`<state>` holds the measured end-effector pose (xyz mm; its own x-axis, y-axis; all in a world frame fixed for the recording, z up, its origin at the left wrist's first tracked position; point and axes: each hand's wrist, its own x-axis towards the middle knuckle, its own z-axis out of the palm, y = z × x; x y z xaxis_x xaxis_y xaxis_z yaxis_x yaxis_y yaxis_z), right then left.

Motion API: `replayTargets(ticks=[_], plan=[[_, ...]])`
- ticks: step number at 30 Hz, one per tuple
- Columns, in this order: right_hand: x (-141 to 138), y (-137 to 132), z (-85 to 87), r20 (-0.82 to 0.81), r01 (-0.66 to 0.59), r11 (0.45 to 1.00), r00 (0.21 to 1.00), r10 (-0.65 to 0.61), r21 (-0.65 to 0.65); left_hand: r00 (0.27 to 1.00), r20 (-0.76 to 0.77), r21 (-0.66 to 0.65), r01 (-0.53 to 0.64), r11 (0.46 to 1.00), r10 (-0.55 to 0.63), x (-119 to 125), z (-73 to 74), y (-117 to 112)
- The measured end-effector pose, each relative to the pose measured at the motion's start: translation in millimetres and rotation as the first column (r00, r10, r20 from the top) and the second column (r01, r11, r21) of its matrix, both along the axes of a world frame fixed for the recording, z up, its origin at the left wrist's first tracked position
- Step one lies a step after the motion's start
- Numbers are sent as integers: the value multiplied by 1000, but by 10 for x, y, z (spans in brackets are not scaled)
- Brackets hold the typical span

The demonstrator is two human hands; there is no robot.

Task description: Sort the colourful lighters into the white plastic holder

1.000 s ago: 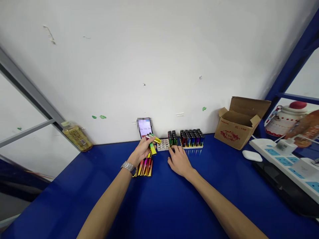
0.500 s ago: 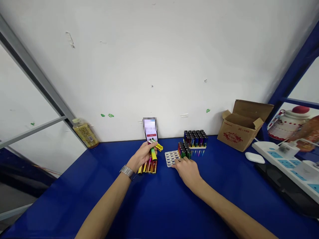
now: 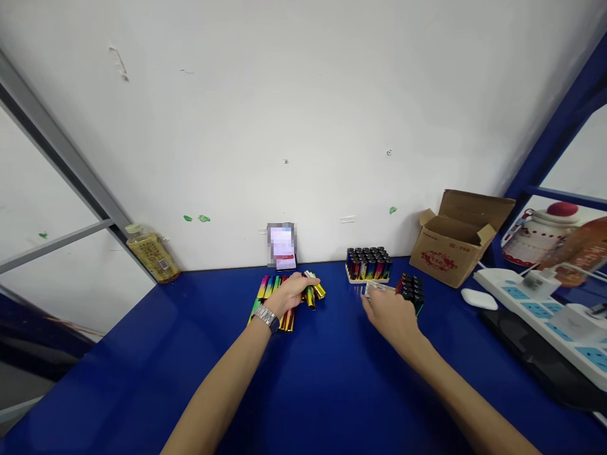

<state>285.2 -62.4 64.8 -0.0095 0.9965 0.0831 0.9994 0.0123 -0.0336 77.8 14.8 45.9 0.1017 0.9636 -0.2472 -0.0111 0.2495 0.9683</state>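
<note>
My left hand [image 3: 287, 296] is closed around a few shiny rainbow-and-gold lighters [image 3: 310, 297], whose ends stick out past the fingers on the right. Under and beside that hand, more metallic lighters [image 3: 268, 285] lie flat in a group, partly covered. My right hand [image 3: 391, 313] grips a white perforated tray [image 3: 377, 286] from above and hides most of it. Several upright lighters with black tops [image 3: 411, 291] stand at the tray's right end. Behind, a second tray [image 3: 355, 280] is packed with upright dark, colourful lighters [image 3: 368, 264].
A phone [image 3: 283, 248] leans against the wall behind my left hand. An open cardboard box [image 3: 441, 256] stands at the back right, near a white case [image 3: 478, 299], a power strip [image 3: 531, 303] and a black object [image 3: 526, 354]. A yellow-labelled bottle [image 3: 154, 254] stands at the back left.
My right hand has moved right, carrying the white tray with its upright lighters. My left hand has shifted slightly right with the lighters, which are now lower over the blue table.
</note>
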Motion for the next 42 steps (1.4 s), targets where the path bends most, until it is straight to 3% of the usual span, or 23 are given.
replayTargets(ticks=[2, 5, 9, 13, 20, 27, 32, 36, 42], plan=[[-128, 89, -15, -70, -168, 986, 983, 169, 16, 997, -73, -59, 12, 998, -17, 51, 50, 64], [-326, 311, -154, -180, -392, 911, 894, 410, 129, 984, -174, -131, 19, 991, -42, 118, 138, 144], [-459, 595, -384, -290, -481, 850, 800, 526, 215, 952, -306, -144, -14, 989, -31, 142, 180, 196], [-446, 657, -480, -314, -461, 866, 807, 500, 195, 920, -391, -118, -33, 992, -16, 105, 141, 190], [-438, 590, -477, -232, -412, 894, 865, 445, 176, 828, -560, -64, -43, 997, 0, 176, 126, 163], [-445, 561, -481, -248, -313, 927, 900, 359, 204, 578, -815, 58, 22, 998, 35, 215, 100, 180], [-444, 550, -511, -263, -353, 904, 873, 411, 240, 413, -910, 82, 131, 988, 21, 190, 125, 207], [-453, 535, -514, -241, -385, 895, 868, 434, 225, 268, -960, 136, 189, 973, 82, 169, 146, 260], [-443, 520, -495, -239, -391, 889, 863, 444, 239, 140, -983, 154, 273, 950, 119, 186, 126, 301]])
